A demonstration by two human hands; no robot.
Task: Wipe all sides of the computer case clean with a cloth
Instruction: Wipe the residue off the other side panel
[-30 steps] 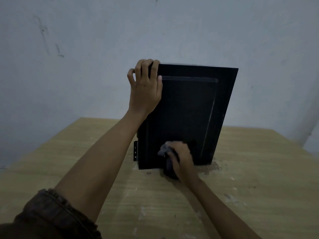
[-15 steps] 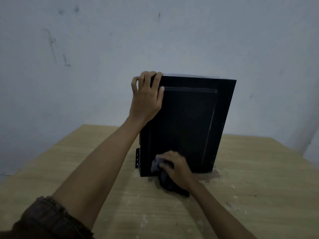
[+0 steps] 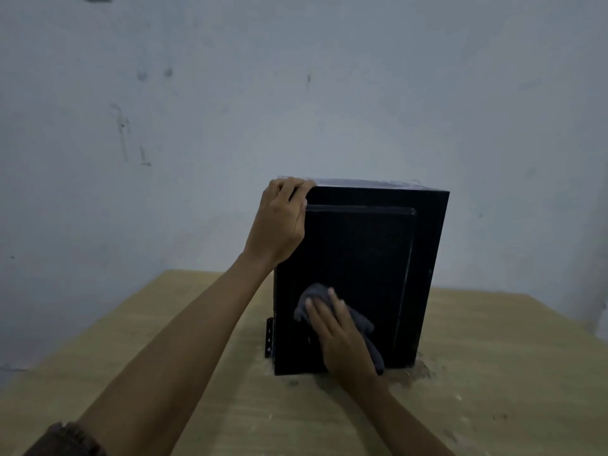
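- Wall: pale and scuffed, behind the tabletop.
- Tabletop: light wood, with a worn patch at the case's foot.
- Computer case: black, standing upright mid-tabletop, its broad panel facing you.
- Left hand: your grip is curled over the case's top left corner.
- Right hand: your grip is spread, with straight fingers pressing the cloth to the lower panel.
- Cloth: grey and bunched under your right hand, one end trailing below the palm.
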